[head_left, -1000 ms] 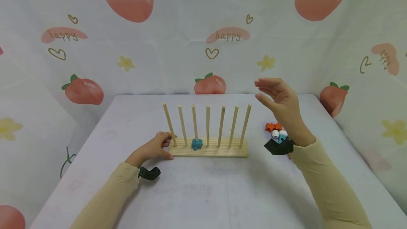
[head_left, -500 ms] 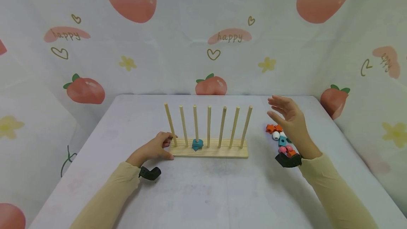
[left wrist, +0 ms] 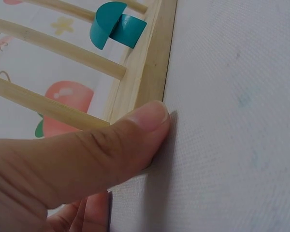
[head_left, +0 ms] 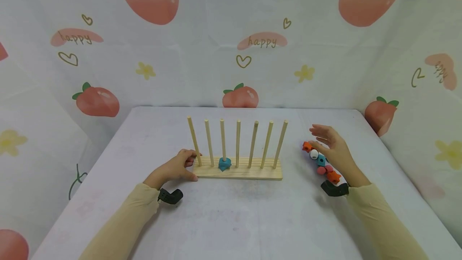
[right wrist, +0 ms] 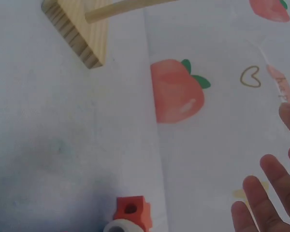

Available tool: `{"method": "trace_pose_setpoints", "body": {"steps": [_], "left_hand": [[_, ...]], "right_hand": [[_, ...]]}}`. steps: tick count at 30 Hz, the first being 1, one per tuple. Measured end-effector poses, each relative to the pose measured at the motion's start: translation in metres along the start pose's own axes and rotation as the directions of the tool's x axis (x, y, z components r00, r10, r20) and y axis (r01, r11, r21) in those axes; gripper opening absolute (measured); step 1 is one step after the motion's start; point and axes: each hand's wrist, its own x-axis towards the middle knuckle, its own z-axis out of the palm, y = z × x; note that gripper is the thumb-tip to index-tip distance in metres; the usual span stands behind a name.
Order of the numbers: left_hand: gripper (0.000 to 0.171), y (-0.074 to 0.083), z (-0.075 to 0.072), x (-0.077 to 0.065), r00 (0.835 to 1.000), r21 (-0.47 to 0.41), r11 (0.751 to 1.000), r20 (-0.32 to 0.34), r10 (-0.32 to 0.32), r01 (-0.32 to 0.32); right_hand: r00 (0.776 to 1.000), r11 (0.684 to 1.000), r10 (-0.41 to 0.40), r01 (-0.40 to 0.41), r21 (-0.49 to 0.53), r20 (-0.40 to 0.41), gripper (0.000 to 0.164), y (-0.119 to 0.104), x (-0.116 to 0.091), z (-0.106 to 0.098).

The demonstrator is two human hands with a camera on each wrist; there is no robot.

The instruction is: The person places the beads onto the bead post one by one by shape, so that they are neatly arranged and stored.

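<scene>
My left hand (head_left: 174,167) grips the left end of a wooden peg board (head_left: 252,174), thumb at its front edge and fingers behind. Several upright pegs stand in a row on the board. Around the foot of the third peg from the left sits a teal bead (head_left: 224,165); up close in the left wrist view, a curved teal part (left wrist: 106,24) shows beside a smaller block-like one. Over a cluster of beads on the right hovers my right hand (head_left: 339,151), fingers spread and holding nothing. Below it lie an orange bead (head_left: 307,146), a white bead (head_left: 313,154) and a blue cube bead (head_left: 321,160).
Pink beads (head_left: 329,168) and an orange star bead (head_left: 333,177) lie at the near end of the cluster. The white table (head_left: 231,220) runs back to a printed cloth backdrop (head_left: 202,63). Both wrists wear dark straps.
My right hand has come down and to the right, from beside the pegs to above the beads. More of the beads now show. My left hand keeps its place on the board.
</scene>
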Motion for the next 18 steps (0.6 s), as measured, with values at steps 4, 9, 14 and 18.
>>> {"method": "trace_pose_setpoints", "body": {"steps": [4, 9, 14, 18], "left_hand": [[0.08, 0.0, 0.0, 0.0, 1.0, 0.001, 1.0, -0.002, 0.0, 0.0], [0.081, 0.0, 0.0, 0.0, 1.0, -0.005, 1.0, -0.003, -0.009, 0.009], [0.081, 0.002, 0.0, -0.001, 1.0, -0.009, 1.0, 0.002, -0.006, 0.006], [0.081, 0.002, 0.0, -0.001, 1.0, -0.005, 1.0, 0.002, -0.006, 0.006]], "right_hand": [[0.996, 0.997, 0.058, -0.055, -0.049, 0.061, 0.05, 0.008, -0.004, -0.003], [0.97, 0.979, 0.186, -0.17, -0.111, 0.154, 0.056, 0.014, -0.007, -0.008], [0.946, 0.958, 0.264, -0.234, -0.167, 0.189, 0.058, 0.021, -0.011, -0.012], [0.938, 0.943, 0.292, -0.249, -0.222, 0.186, 0.054, 0.025, -0.015, -0.015]]}}
